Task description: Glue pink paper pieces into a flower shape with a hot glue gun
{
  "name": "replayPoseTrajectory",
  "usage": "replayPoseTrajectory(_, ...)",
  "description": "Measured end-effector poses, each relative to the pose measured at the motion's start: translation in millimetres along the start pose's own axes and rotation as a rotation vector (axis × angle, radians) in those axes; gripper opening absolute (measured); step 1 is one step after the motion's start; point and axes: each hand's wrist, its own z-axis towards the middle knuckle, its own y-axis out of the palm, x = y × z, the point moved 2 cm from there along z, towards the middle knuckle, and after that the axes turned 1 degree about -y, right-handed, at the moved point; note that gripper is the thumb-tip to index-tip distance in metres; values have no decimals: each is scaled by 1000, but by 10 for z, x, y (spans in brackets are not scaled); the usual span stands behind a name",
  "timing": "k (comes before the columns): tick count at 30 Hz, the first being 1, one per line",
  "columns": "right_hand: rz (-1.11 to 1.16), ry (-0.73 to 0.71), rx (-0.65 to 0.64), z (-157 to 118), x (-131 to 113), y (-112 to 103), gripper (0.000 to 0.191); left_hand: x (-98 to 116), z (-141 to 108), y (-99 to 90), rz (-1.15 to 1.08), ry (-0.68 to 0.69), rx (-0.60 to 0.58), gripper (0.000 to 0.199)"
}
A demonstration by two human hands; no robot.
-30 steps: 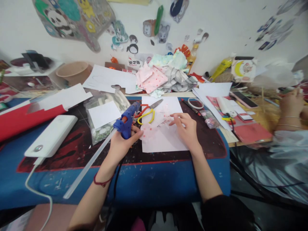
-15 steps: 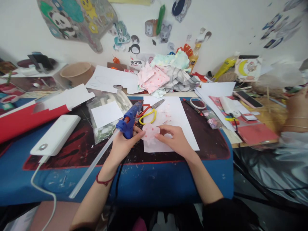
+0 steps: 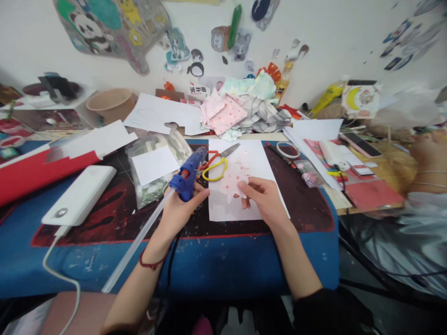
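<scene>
A: Left hand [image 3: 178, 207]?
B: Fingers curled round the blue glue gun [image 3: 185, 182]; its clear stick [image 3: 136, 243] slants toward the desk's [image 3: 244, 267] near edge.
A: Right hand [image 3: 262, 197]?
B: Nearly closed, thumb and fingers pinching the pink dotted cloth [image 3: 232, 184] over the white paper [image 3: 223, 213], nearer its left edge.
A: Scissors [image 3: 219, 175]?
B: By the paper's far left corner.

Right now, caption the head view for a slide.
Left hand grips glue gun; right hand holds dotted pink piece.
</scene>
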Motion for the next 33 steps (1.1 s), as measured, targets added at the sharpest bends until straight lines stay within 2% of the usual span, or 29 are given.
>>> replayPoseTrajectory(4, -25, 13, -6, -54, -58, 21, 36, 13, 1, 7, -51, 26, 22, 31)
replayPoseTrajectory(7, -91, 39, -46, -86, -80, 105, 35, 33, 3, 14, -103, 55, -10, 36)
replayPoseTrajectory(11, -130, 44, -80, -83, -68, 227, 34, 69, -5, 20, -66, 68, -53, 31)
replayPoseTrajectory(18, -264, -14, -162, -77, -33, 316, 28, 135, -35, 37, -16, 19, 28, 47)
replayPoseTrajectory(24, -296, -17, -194, -79, -15, 322, 32, 141, -31, 33, -5, 49, 31, 43)
replayPoseTrajectory(30, -287, 13, -191, -98, 23, 227, 34, 163, -26, 17, 28, 82, 56, 30)
replayPoseTrajectory(33, -265, 38, -178, -108, 25, 181, 33, 134, -10, 15, 25, 103, 53, 30)
